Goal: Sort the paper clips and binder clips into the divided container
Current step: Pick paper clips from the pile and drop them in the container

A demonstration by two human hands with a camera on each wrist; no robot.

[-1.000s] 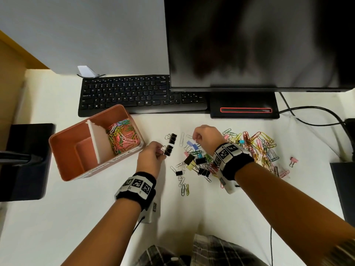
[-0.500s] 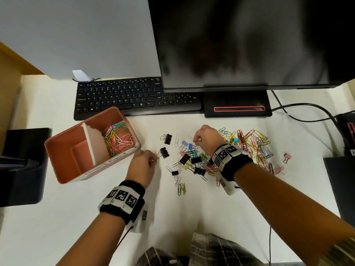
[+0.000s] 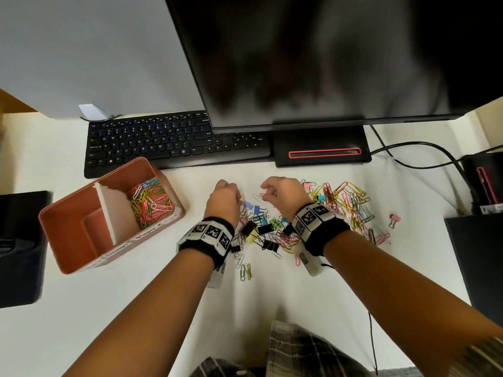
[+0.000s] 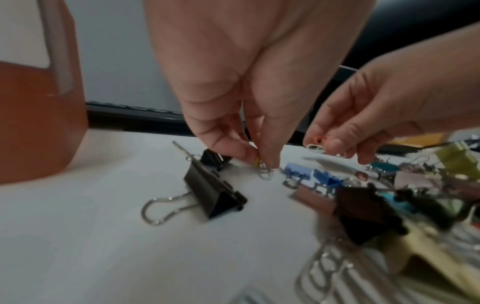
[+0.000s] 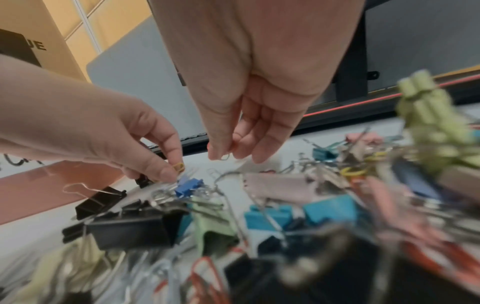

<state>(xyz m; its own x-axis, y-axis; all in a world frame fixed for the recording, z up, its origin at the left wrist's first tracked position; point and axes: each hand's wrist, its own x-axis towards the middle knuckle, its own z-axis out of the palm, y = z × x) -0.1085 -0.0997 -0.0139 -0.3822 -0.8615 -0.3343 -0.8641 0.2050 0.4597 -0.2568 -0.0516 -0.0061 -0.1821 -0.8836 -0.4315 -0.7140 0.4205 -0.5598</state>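
The orange divided container point(image 3: 68, 221) stands at the left; its far right compartment holds colored paper clips point(image 3: 149, 202). Mixed binder clips point(image 3: 261, 229) lie between my wrists, and a spread of paper clips point(image 3: 348, 202) lies to the right. My left hand point(image 3: 239, 198) pinches a yellow and a silver paper clip point(image 4: 262, 166) just above the desk, beside a black binder clip point(image 4: 215, 191). Close to its right, my right hand point(image 3: 265, 195) pinches a red and a white paper clip point(image 4: 318, 144). In the right wrist view the right hand point(image 5: 228, 155) hovers over the pile.
A black keyboard point(image 3: 174, 140) and a monitor base point(image 3: 321, 148) run along the back, with the monitor overhanging. One pink binder clip point(image 3: 394, 219) lies alone at the far right. Cables point(image 3: 424, 156) and dark boxes point(image 3: 476, 262) flank the right side, and a black object point(image 3: 19, 248) the left.
My left hand has moved right and away from me, past the two black binder clips, to the pile's far edge, and now pinches paper clips. The right hand has barely shifted.
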